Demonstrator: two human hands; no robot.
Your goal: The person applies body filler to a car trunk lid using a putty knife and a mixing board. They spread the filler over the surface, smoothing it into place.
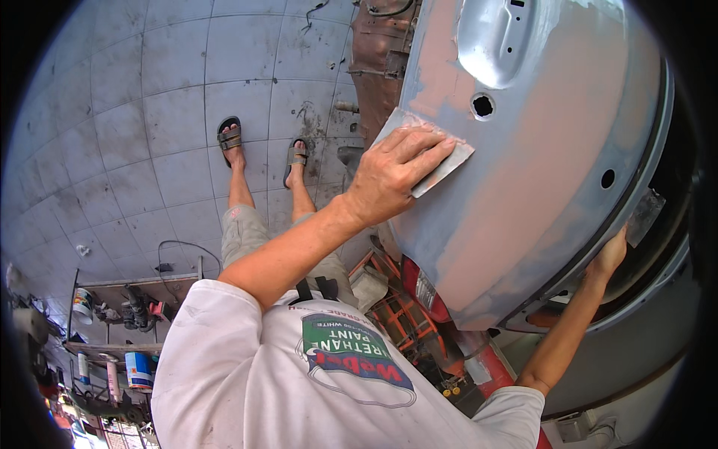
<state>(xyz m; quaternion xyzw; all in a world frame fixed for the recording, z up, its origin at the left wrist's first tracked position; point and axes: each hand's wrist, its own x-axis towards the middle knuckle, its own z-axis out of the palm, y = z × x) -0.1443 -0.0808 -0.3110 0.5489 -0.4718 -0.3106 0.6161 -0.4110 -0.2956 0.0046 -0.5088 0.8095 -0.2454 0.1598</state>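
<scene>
My left hand (396,168) is closed on a flat grey filler spreader (443,170), its upper edge smeared with pink. The spreader lies against a car's rear panel (516,179), which has broad patches of pink filler on grey-blue paint. Just beyond it are a round hole (482,106) and a bare, pressed recess (495,41). At the panel's right edge, my right hand (609,254) grips a thin, greyish smeared plate (647,217) beside the dark opening. Its fingers are partly hidden by the panel's rim.
A red tail light (425,290) sits at the panel's lower corner. Below it stands an orange metal frame (389,307). My sandalled feet are on the tiled floor (172,112). At lower left, a shelf rack (120,348) holds cans and tools. A rusty brown part (378,67) lies beyond the panel.
</scene>
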